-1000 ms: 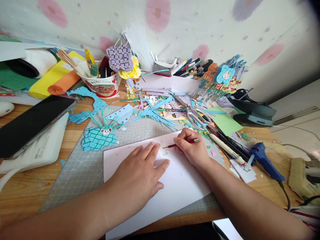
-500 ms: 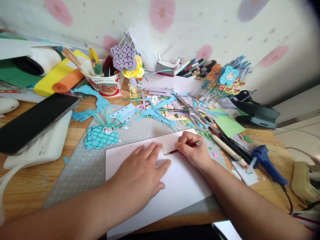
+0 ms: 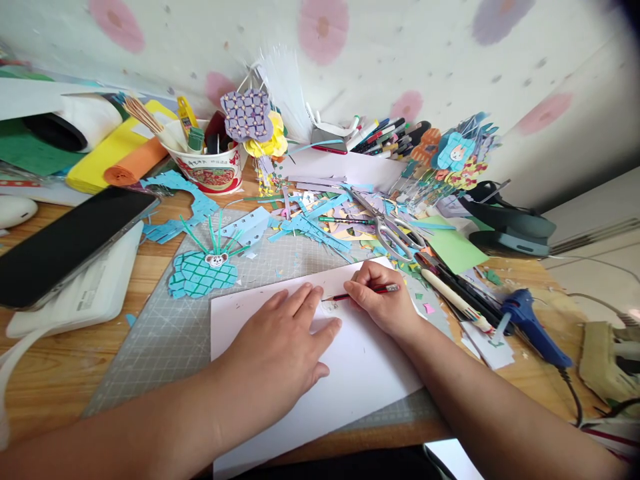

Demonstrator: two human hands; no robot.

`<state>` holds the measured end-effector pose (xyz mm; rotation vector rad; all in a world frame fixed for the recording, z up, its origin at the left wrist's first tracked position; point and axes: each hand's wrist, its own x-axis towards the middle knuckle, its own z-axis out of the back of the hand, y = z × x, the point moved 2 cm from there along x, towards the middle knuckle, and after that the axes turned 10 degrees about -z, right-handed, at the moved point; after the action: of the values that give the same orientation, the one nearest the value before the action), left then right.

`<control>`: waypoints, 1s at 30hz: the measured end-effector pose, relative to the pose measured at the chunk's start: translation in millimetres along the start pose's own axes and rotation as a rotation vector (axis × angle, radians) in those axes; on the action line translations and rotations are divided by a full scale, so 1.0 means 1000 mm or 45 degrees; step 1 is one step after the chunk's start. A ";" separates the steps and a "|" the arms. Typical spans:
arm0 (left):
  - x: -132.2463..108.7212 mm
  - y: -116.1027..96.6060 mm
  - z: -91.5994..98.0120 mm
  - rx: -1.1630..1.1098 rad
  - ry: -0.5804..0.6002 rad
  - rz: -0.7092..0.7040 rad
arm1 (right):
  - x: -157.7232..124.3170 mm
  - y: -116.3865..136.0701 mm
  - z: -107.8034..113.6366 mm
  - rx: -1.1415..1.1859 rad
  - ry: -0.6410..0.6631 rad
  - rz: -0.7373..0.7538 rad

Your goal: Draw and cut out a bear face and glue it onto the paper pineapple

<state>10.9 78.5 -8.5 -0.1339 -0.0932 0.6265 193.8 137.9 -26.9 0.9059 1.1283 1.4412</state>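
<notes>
A white sheet of paper (image 3: 360,360) lies on the grey cutting mat (image 3: 145,347). My left hand (image 3: 285,340) rests flat on it with the fingers spread. My right hand (image 3: 383,297) is closed around a red and black pencil (image 3: 343,296), its tip on the paper just right of my left fingertips. A small, faint pencil drawing shows around the tip; its shape is too fine to make out. Left of the paper lies a blue woven paper piece (image 3: 204,273) with green lines, green strands and a small animal face.
Paper scraps (image 3: 310,223) and scissors (image 3: 387,223) lie behind the sheet. On the right are a white pen (image 3: 453,299) and a blue glue gun (image 3: 537,327). A phone (image 3: 75,243) lies on a white device at left. A paper tub (image 3: 207,167) holds tools at the back.
The pencil tip has moved slightly up and left on the paper, and my right hand has shifted a little with it. My left hand stays in place.
</notes>
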 end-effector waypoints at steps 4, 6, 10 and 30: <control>0.001 0.001 0.001 0.000 0.015 0.006 | 0.000 -0.002 0.002 -0.027 -0.043 0.009; 0.001 0.001 0.001 -0.001 0.019 0.006 | 0.001 -0.002 0.003 -0.038 -0.073 0.016; 0.000 0.002 0.001 -0.010 0.028 0.004 | 0.001 -0.004 0.005 0.000 -0.089 -0.025; 0.001 0.010 0.005 -0.068 -0.181 -0.004 | 0.011 -0.007 0.014 0.527 -0.194 0.062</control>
<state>4.9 87.7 -5.4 -0.1408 -0.2478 0.6300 206.7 150.9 -30.2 1.3166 1.3200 1.1714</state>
